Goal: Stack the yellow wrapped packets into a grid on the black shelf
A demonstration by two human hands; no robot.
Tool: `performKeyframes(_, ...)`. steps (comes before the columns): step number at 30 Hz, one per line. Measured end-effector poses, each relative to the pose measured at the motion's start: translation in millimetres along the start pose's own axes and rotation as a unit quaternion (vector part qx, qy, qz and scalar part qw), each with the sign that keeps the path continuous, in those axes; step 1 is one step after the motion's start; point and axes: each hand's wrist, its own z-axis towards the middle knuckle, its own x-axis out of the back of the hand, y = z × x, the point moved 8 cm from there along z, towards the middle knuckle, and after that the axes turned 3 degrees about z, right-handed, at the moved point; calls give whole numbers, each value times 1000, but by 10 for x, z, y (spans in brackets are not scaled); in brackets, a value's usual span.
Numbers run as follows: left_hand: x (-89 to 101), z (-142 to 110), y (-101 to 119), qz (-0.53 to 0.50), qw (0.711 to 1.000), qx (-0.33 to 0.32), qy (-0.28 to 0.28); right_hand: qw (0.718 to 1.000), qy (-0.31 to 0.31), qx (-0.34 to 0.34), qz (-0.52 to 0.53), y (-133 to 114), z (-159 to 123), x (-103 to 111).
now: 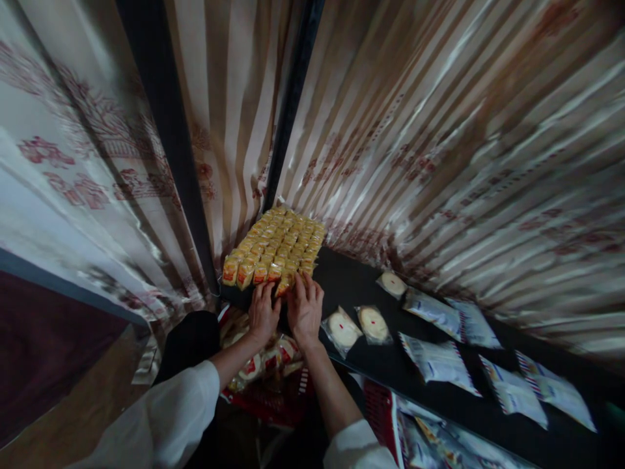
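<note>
A block of small yellow snack packets (280, 238) in clear wrappers stands in tight rows at the far left end of the black shelf. At its front edge, one tilted yellow packet with an orange label (285, 284) sits between my two hands. My left hand (263, 316) has its fingers bent against the front row, the thumb by this packet. My right hand (305, 311) curls its fingers over the same packet's right side and the packets beside it. Both hands appear closed on that packet; the fingertips are partly hidden among the wrappers.
Three round wrapped cakes (372, 324) and several white-and-blue packets (437, 365) lie along the black shelf (390, 368). Below my arms is a red basket (273, 404) of wrapped food; another red basket (381, 407) holds packets. Patterned curtains (415, 130) and dark posts (293, 98) enclose the shelf.
</note>
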Motion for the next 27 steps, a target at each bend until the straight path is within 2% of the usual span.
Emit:
performKeyframes(6,-27,3,-14,-40,999,-15,15,998,58,-15,21,21,-75,49)
performKeyframes(10,-51,26,-3,-39,998,-55,21,988,112,-96,45,184,-223,115)
performKeyframes(14,-87,28,-8,-6,997,-77,24,980,78,-154,101,368,-381,-66)
performKeyframes(20,-146,3,-13,38,996,-75,23,974,45,-160,156,451,-440,-320)
performKeyframes(24,-150,-16,-17,40,996,-81,23,974,52,-161,148,448,-440,-308)
performKeyframes(27,-103,-40,-3,21,995,-97,29,972,61,-172,147,434,-476,-199)
